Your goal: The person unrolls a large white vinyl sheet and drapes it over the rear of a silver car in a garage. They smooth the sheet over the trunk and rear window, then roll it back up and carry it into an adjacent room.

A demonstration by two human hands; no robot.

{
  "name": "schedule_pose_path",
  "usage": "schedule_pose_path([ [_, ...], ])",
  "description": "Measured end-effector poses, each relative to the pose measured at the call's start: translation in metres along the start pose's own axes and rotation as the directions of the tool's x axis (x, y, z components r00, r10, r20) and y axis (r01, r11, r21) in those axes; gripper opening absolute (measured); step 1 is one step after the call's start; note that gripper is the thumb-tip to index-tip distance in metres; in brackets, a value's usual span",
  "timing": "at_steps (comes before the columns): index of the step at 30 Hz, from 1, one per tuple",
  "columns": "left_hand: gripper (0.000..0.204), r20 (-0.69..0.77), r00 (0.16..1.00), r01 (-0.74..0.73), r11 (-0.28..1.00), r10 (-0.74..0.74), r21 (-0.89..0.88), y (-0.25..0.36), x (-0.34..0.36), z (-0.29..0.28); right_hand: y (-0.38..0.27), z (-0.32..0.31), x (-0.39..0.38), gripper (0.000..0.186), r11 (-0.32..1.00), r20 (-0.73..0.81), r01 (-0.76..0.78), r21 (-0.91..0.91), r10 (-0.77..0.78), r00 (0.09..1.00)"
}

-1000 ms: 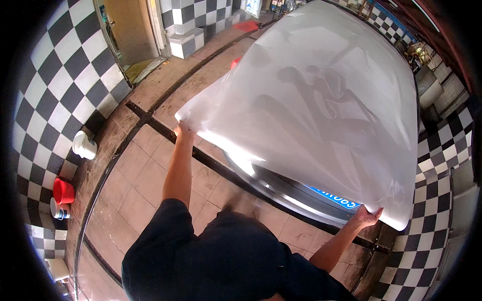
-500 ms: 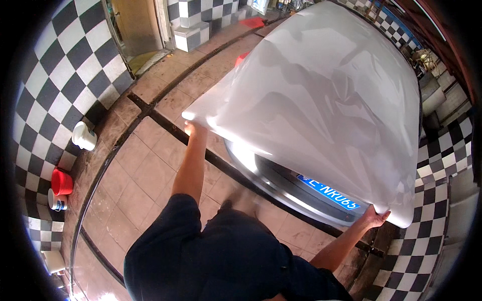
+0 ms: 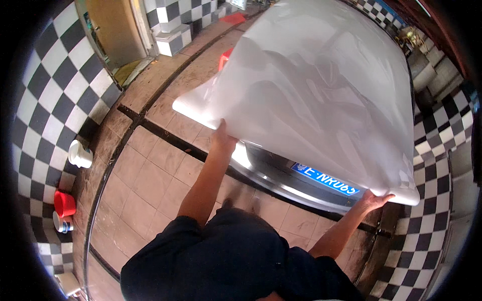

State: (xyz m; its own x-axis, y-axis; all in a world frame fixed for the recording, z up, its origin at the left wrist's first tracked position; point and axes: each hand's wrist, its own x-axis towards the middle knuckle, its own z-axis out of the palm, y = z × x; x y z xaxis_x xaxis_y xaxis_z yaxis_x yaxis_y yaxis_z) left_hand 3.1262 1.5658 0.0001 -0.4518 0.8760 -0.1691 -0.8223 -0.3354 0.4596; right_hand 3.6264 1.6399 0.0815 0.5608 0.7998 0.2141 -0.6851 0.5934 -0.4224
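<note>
A large, glossy whitish sheet of film (image 3: 301, 95) lies over a car, wrinkled across its middle. Below its near edge the car's grey bumper (image 3: 271, 175) and blue number plate (image 3: 325, 179) show. My left hand (image 3: 223, 134) grips the sheet's near edge, thumb on top, to the left of the plate; a loose flap of the sheet sticks out farther left. At the near right corner, my right hand (image 3: 374, 199) is closed on the same edge, just beside the plate. The fingers under the sheet are hidden in both hands.
A white bucket (image 3: 80, 154), a red bucket (image 3: 65, 203) and another white bucket (image 3: 63, 221) stand along the checkered wall (image 3: 65, 75) on the left. A dark channel (image 3: 165, 134) crosses the tiled floor. A red stool-like object (image 3: 224, 59) is partly behind the sheet.
My left hand has shifted right along the sheet's edge, away from the left corner, and is now nearer the bumper. My right hand still holds the right corner, which sits slightly higher in view.
</note>
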Motion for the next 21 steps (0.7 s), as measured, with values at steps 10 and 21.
schedule_pose_path([
  [10,0.049,0.011,0.988,-0.153,0.983,0.155,-0.099,0.02,-0.006,0.046,-0.002,0.005,-0.015,0.057,0.959,-0.343,-0.278,0.054,0.279,0.897],
  [21,0.056,0.024,0.998,-0.046,0.976,0.053,-0.213,0.044,0.009,0.049,-0.003,0.016,0.001,0.053,0.939,-0.27,-0.334,0.077,0.342,0.9],
])
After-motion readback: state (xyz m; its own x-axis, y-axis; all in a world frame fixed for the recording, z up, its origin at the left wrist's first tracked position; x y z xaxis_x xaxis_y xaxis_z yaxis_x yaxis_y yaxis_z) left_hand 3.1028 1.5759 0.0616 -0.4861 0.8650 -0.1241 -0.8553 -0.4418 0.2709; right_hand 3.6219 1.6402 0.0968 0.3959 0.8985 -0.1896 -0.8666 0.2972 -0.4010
